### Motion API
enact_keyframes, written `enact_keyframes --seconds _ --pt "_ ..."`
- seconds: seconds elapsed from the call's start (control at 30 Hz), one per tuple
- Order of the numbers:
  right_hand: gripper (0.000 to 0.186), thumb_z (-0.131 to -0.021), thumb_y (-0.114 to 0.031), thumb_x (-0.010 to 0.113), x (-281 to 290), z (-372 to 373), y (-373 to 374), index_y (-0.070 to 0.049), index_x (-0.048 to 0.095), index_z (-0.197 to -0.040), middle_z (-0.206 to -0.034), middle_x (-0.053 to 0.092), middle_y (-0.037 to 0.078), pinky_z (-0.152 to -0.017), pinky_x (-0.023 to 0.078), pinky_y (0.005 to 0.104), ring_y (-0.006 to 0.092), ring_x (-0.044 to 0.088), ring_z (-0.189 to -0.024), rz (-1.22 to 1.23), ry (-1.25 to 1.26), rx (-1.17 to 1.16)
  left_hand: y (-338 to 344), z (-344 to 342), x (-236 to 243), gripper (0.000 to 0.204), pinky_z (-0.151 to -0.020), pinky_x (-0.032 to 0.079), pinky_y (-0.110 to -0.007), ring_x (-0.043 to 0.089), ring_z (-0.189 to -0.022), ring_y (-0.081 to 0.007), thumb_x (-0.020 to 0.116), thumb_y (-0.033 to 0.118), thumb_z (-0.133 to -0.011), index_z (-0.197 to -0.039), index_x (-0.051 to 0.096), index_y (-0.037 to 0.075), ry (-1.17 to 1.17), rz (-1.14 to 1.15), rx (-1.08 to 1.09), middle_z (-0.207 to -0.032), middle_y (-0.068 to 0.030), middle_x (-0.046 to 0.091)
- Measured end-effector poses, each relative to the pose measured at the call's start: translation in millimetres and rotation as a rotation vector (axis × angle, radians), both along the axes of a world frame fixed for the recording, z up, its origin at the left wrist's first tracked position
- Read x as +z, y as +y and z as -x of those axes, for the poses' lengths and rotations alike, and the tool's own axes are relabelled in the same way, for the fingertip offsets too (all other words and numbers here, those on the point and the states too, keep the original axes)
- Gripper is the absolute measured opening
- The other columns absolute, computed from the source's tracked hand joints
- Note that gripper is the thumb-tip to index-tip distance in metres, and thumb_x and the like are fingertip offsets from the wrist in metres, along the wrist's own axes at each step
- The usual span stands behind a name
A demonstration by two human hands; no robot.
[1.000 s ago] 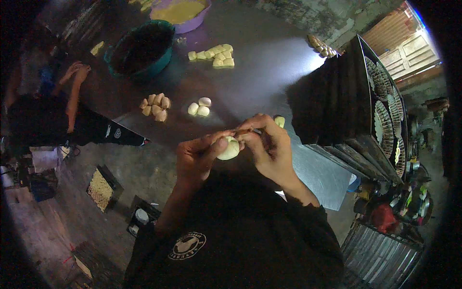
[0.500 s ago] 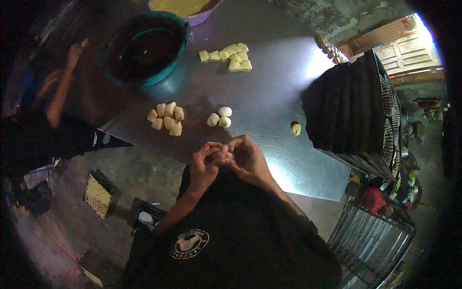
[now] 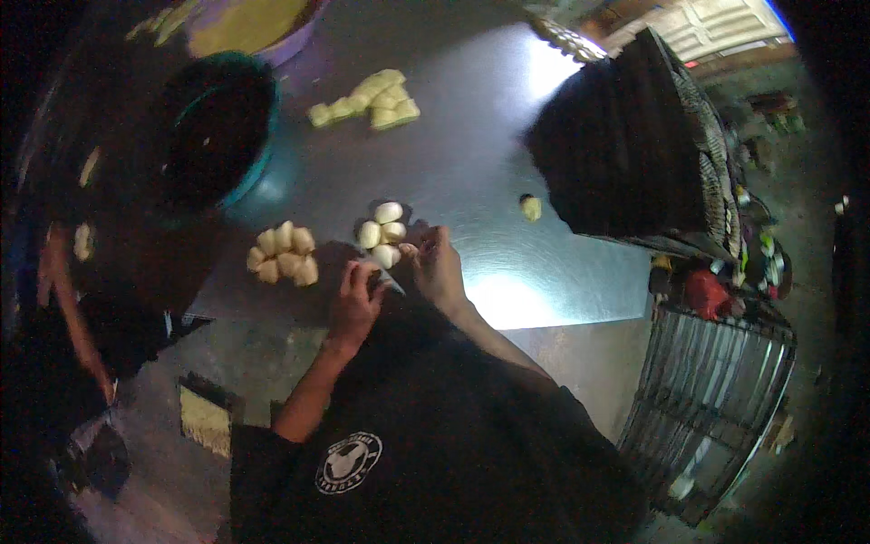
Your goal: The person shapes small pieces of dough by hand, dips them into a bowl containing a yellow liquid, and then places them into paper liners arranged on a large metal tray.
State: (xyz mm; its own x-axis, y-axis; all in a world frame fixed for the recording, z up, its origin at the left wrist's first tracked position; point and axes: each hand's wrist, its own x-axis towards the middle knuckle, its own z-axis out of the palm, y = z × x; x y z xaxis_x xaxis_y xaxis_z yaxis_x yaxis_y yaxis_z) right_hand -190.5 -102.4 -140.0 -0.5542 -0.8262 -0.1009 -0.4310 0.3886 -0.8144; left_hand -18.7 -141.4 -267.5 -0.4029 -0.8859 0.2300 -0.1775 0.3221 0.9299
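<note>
A small cluster of smooth, pale dough balls (image 3: 388, 212) sits on the metal table just beyond my hands. My right hand (image 3: 438, 270) is at the right side of the nearest ball, fingers bent and apart, with nothing visible in them. Close to the same ball on its left is my left hand (image 3: 355, 304), its fingers loosely bent and slightly apart. A narrow grey wedge shows beside its fingertips; blur hides what it is. To the left lies a group of rougher, tan dough pieces (image 3: 284, 252).
Yellowish cut dough (image 3: 385, 100) lies farther back on the metal table (image 3: 462, 181). A dark-filled teal basin (image 3: 263, 168) and a purple tub (image 3: 304, 36) stand back left. At left is a co-worker's arm (image 3: 72, 308). Stacked dark trays (image 3: 625, 154) and one dough piece (image 3: 531, 208) are right.
My hands were together around something small; now they are apart, near the table. The smooth balls have gained one. My view has shifted, and the co-worker's arm has moved lower.
</note>
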Motion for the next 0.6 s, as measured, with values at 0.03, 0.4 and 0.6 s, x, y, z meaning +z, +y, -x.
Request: enact_keyframes --seconds 0.03,0.4,0.6 --pt "0.038 -0.085 -0.015 0.073 9 12 5 -0.003 0.049 -0.113 -0.088 0.066 0.017 -0.071 0.052 0.0486 0.0410 0.066 -0.080 -0.151 0.149 -0.009 -2 8 12 0.032 -0.076 0.050 -0.043 0.061 -0.090 -0.0293 0.069 0.035 -0.095 -0.110 0.061 0.008 0.023 -0.076 -0.017 -0.102 -0.0137 0.057" --pt "0.031 -0.077 -0.021 0.074 -66 250 71 -0.004 0.067 -0.103 -0.104 0.064 0.014 -0.087 0.045 0.0490 0.0368 0.059 -0.093 0.160 0.668 -0.087 15 62 42 0.038 -0.074 0.050 -0.036 0.058 -0.084 -0.0189 0.080 0.026 -0.086 -0.106 0.056 0.005 -0.007 -0.096 0.395 -0.094 -0.0057 0.059" --pt "0.027 -0.083 0.007 0.068 55 165 84 -0.001 0.066 -0.108 -0.110 0.065 0.011 -0.085 0.052 0.0309 0.0216 0.064 -0.102 0.332 -0.420 0.072 52 117 155 0.026 -0.075 0.049 -0.031 0.059 -0.084 -0.0155 0.073 0.023 -0.093 -0.109 0.065 0.005 0.138 -0.073 0.181 -0.096 -0.0045 0.063"
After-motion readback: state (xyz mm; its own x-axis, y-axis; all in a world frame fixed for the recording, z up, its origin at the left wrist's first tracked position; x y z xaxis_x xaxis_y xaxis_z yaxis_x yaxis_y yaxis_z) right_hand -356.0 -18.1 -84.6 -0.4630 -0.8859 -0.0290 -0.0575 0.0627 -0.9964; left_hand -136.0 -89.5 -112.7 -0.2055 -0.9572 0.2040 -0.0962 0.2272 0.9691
